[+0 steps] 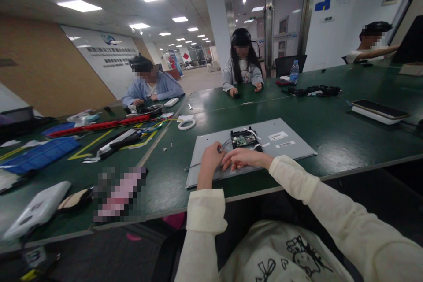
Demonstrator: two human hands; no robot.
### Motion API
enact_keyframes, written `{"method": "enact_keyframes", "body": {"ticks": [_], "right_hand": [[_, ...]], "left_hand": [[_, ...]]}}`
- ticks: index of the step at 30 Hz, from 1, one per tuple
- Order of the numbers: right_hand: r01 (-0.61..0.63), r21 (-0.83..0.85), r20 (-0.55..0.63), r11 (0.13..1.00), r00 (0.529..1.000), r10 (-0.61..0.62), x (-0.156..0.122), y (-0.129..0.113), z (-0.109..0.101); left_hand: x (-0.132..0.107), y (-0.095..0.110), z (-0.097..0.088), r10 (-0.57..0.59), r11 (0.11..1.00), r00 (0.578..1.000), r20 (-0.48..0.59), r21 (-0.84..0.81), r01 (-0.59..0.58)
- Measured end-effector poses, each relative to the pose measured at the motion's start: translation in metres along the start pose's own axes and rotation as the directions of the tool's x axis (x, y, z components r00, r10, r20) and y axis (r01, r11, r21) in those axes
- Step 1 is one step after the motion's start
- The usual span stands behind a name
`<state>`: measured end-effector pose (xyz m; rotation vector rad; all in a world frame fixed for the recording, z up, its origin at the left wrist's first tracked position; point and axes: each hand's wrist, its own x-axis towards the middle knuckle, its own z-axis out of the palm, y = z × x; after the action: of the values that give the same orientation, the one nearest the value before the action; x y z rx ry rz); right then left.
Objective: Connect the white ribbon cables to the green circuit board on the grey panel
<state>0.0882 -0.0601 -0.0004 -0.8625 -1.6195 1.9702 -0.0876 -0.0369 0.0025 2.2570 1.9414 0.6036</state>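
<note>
A flat grey metal panel (pixel 291 141), like the back of a display, lies on the table in front of me. On it sits a black frame with a small green circuit board (pixel 244 141) and strips of white tape. My left hand (pixel 210 157) is curled over the panel's left half, fingers closed on a thin dark cable (pixel 193 167) that shows left of the wrist and again near the board. Just below the board, my right hand (pixel 243 158) reaches across with fingers loosely extended, close to the left fingertips. Whether it touches the cable is hidden.
Left of the panel are a tape roll (pixel 187 124), a pink phone-like item (pixel 122 196), a white device (pixel 38 209) and a blue tray (pixel 41 154). A phone on a white box (pixel 378 112) lies right. A bottle (pixel 294 73) stands farther back. Several people sit around the table.
</note>
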Motion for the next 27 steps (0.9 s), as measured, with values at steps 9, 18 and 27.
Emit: {"method": "enact_keyframes", "body": {"ticks": [9,18,27], "right_hand": [[0.033,-0.031,0.049,0.999,0.998,-0.031,0.0,0.0,0.0],[0.207,-0.255,0.161,0.945,0.972,-0.17,-0.005,0.002,0.0],[0.409,-0.697,0.054,0.588,0.848,-0.527,-0.03,-0.004,-0.007]], "left_hand": [[-0.003,-0.01,0.0,0.086,0.993,0.994,0.072,-0.089,-0.08],[-0.006,-0.008,-0.004,0.075,0.994,0.99,0.117,-0.088,-0.064],[-0.007,-0.012,-0.001,0.036,0.989,0.986,-0.163,-0.138,-0.059]]}}
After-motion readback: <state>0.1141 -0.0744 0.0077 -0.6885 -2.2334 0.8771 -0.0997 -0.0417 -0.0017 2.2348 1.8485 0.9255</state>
